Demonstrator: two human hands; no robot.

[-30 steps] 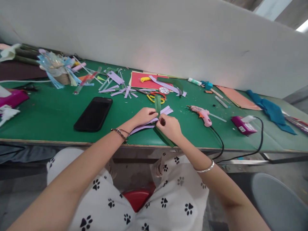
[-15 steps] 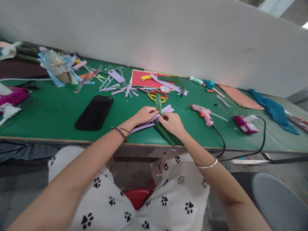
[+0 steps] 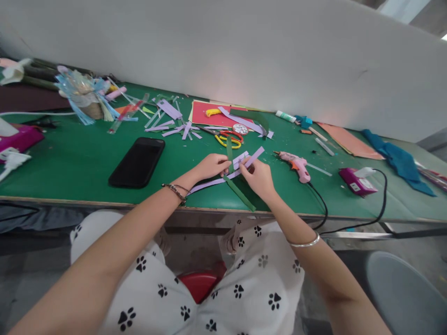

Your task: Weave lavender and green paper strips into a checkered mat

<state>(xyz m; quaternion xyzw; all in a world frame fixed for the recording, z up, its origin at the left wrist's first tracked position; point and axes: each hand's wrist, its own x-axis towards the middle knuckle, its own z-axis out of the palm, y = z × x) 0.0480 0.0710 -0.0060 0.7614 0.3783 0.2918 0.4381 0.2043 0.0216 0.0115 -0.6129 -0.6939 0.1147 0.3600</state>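
Note:
My left hand [image 3: 209,166] pinches the crossing of a dark green paper strip [image 3: 239,193] and lilac paper strips [image 3: 206,186] near the front edge of the green table [image 3: 77,158]. My right hand [image 3: 259,177] is closed on one lilac strip [image 3: 254,156], its free end pointing up and to the right. The green strip runs from the hands down toward the table edge, and a second leg of it stands up between the hands.
A black phone [image 3: 137,162] lies left of the hands. A pink glue gun [image 3: 295,165] with a black cord lies to the right, beside a magenta box [image 3: 356,181]. Scissors [image 3: 228,138], red card [image 3: 213,115] and paper scraps lie behind. A ribbon bundle [image 3: 84,95] sits far left.
My right hand has shifted right and pulled one lilac strip out, up and to the right. The left hand stays on the crossing. The camera has barely moved.

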